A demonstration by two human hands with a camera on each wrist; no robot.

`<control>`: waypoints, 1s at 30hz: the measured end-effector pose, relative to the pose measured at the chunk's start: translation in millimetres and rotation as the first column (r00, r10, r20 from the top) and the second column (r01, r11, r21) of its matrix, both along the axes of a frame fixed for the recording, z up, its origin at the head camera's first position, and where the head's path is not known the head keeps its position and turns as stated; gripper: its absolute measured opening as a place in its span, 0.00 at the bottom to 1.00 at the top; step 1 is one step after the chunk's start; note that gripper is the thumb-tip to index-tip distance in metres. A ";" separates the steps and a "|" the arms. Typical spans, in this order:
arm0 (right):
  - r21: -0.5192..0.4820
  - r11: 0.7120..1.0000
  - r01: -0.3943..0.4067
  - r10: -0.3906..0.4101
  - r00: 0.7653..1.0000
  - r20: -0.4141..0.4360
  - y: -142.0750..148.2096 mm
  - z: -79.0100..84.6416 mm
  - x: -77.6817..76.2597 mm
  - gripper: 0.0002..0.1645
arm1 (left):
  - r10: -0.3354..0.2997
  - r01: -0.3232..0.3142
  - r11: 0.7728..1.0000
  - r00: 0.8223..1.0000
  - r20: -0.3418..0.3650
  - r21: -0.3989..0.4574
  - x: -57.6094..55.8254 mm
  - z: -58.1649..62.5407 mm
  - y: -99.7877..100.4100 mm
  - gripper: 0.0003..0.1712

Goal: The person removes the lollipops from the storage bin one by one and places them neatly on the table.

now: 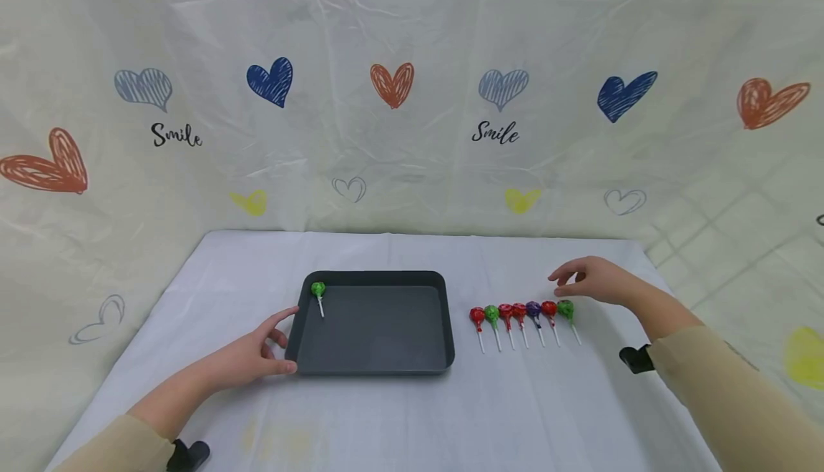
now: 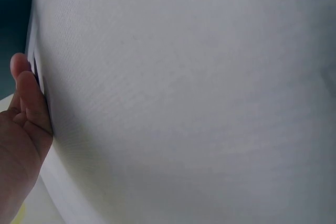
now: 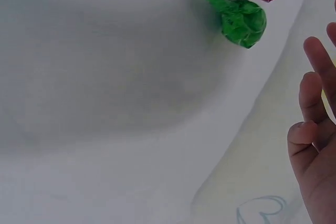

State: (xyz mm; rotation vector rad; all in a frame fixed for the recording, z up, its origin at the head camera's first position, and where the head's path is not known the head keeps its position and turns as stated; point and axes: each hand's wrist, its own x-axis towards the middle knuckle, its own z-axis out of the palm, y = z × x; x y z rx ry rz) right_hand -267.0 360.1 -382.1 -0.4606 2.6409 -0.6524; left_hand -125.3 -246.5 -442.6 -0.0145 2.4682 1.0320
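A dark grey baking tray (image 1: 386,329) lies on the table, with one green lollipop (image 1: 318,290) in its upper left corner. My left hand (image 1: 257,354) touches the tray's left side, index finger at the rim and thumb near the front corner. To the right of the tray is a row of several wrapped lollipops, red, green and purple, sticks toward me. A green lollipop (image 1: 566,309) ends the row; beside it lies a red one (image 1: 549,308). My right hand (image 1: 595,280) hovers just behind that end, fingers loosely bent and holding nothing. In the right wrist view the green lollipop (image 3: 244,23) is apart from the fingers.
A white cloth (image 1: 386,422) covers the table. Behind it hangs a pale curtain (image 1: 444,21) printed with hearts and the word Smile. A purple lollipop (image 1: 533,309) lies within the row, with a red lollipop (image 1: 477,316) at its left end.
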 end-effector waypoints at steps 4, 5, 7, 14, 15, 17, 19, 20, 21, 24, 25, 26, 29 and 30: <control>-0.010 1.000 -0.014 0.013 1.000 -0.010 -16.4 5.7 -0.8 0.25 | 0.001 -0.001 1.000 1.000 0.000 -0.006 0.3 -0.6 -1.0 0.63; -0.013 1.000 -0.017 0.017 1.000 -0.009 -20.9 7.0 -0.9 0.26 | -0.001 0.001 1.000 1.000 -0.001 -0.007 0.3 -0.9 -1.2 0.63; -0.023 0.999 -0.027 0.027 1.000 -0.010 -30.3 8.9 -1.7 0.26 | 0.007 -0.007 1.000 1.000 0.000 -0.007 0.2 -1.6 -1.4 0.63; -0.029 0.997 -0.073 0.073 0.997 -0.002 -64.6 12.3 -7.0 0.23 | 0.000 0.000 1.000 1.000 -0.010 -0.003 -0.1 -1.4 -1.1 0.63; -0.033 0.996 -0.078 0.078 0.997 0.002 -69.8 12.9 -7.7 0.22 | 0.001 -0.001 1.000 1.000 -0.009 0.000 -0.1 -0.9 -0.8 0.63; -0.041 0.994 -0.099 0.099 0.995 0.008 -81.1 14.5 -9.2 0.21 | -0.004 0.004 1.000 1.000 -0.012 0.003 0.3 0.5 -0.5 0.62; -0.054 0.991 -0.120 0.121 0.993 0.015 -92.8 15.8 -10.6 0.20 | -0.011 0.011 1.000 1.000 -0.017 0.003 0.7 1.5 -0.2 0.62; -0.064 0.989 -0.132 0.134 0.991 0.021 -99.2 16.5 -11.0 0.19 | -0.009 0.009 1.000 1.000 -0.016 0.004 0.8 1.9 0.1 0.62; -0.071 0.987 -0.145 0.147 0.989 0.024 -105.5 16.7 -11.4 0.19 | -0.001 0.002 1.000 1.000 -0.012 0.003 1.0 2.0 0.5 0.62; -0.086 0.980 -0.179 0.182 0.983 0.033 -125.8 16.5 -11.8 0.17 | 0.005 -0.005 1.000 1.000 -0.009 0.000 0.8 1.4 1.0 0.62; -0.090 0.978 -0.189 0.193 0.980 0.037 -133.1 16.2 -11.7 0.16 | 0.011 -0.011 1.000 1.000 -0.006 0.000 0.6 1.1 1.1 0.63; -0.094 0.974 -0.204 0.208 0.977 0.037 -140.1 15.4 -12.1 0.16 | 0.016 -0.016 1.000 1.000 -0.003 0.000 0.4 0.6 1.0 0.63; -0.098 0.965 -0.242 0.246 0.969 0.032 -160.9 13.9 -13.6 0.18 | 0.016 -0.016 1.000 1.000 -0.003 0.000 -0.1 -0.5 0.4 0.63; -0.099 0.961 -0.257 0.261 0.965 0.028 -167.7 13.7 -14.0 0.19 | 0.017 -0.017 1.000 1.000 -0.003 -0.001 -0.2 -1.0 0.1 0.63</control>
